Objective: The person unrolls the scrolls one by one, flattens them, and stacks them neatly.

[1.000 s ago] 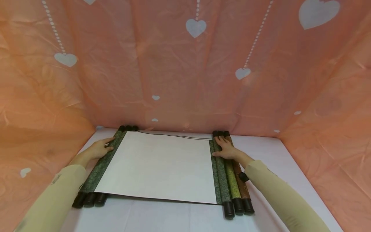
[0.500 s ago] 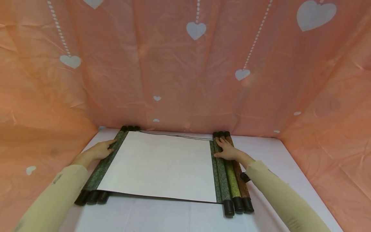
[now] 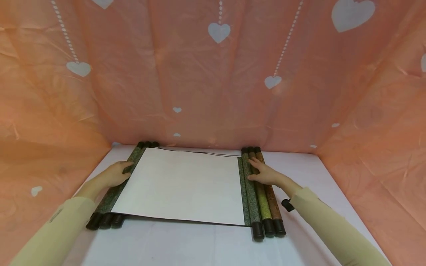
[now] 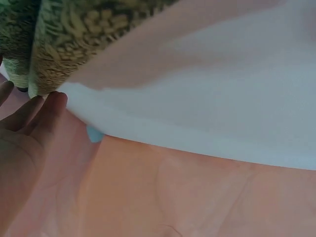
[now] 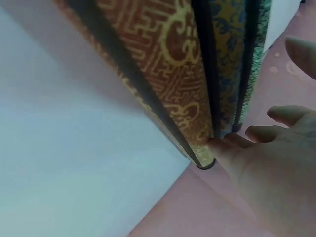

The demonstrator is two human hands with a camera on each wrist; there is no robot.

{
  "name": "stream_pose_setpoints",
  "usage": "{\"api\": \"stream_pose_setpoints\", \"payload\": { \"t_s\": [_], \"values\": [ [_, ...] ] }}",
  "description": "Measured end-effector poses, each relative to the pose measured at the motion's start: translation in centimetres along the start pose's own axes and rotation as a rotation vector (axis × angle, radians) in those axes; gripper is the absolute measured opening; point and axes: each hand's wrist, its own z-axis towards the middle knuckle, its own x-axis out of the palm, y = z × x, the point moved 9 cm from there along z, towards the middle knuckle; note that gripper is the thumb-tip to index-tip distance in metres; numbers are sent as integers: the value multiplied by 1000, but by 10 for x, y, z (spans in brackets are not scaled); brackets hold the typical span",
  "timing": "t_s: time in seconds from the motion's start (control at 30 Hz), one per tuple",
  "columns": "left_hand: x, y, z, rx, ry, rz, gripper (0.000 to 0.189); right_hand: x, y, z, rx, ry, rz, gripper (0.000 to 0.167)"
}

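A hanging scroll lies partly unrolled on the table, its blank white sheet (image 3: 186, 181) between green patterned rolls with black end knobs. My left hand (image 3: 114, 174) is at the left green roll (image 3: 113, 195); in the left wrist view its extended fingertips (image 4: 58, 98) touch the roll's outer edge. Over the right-hand rolls my right hand (image 3: 265, 174) stretches with spread fingers. Under or beside it are a green roll (image 3: 251, 199), a yellow-green roll (image 3: 262, 203) and a brown roll (image 3: 273, 203). In the right wrist view, fingers come close to the brown patterned roll (image 5: 163, 54); contact is unclear.
A thin dark cord (image 3: 199, 152) runs along the sheet's far edge. White cloth (image 3: 166, 247) covers the table. Pink-orange curtains (image 3: 193, 81) with pale hearts enclose the back and sides. A small black object (image 3: 287, 204) shows by the right sleeve.
My right hand has shifted slightly right relative to the rolls, its thumb moving off the green band's edge. My left hand stays at the left roll. The head view has tilted a little.
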Motion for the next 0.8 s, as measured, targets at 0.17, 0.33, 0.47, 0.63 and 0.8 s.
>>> {"api": "stream_pose_setpoints", "payload": {
  "t_s": [0.17, 0.33, 0.47, 0.63, 0.8],
  "values": [
    [0, -7, -6, 6, -7, 9, 60, -6, 8, -13, -78, -73, -22, 73],
    [-8, -26, -6, 19, -51, 59, 71, -21, 18, -30, -155, -188, -64, 69],
    [-23, -52, -3, 39, -115, 128, 79, -36, 26, -42, -167, -275, -97, 69],
    [-39, -86, -3, 46, -206, 174, 84, -53, 34, -55, -148, -393, -156, 70],
    [-47, -111, -5, 50, -295, 199, 84, -65, 33, -67, -92, -509, -231, 75]
  ]
}}
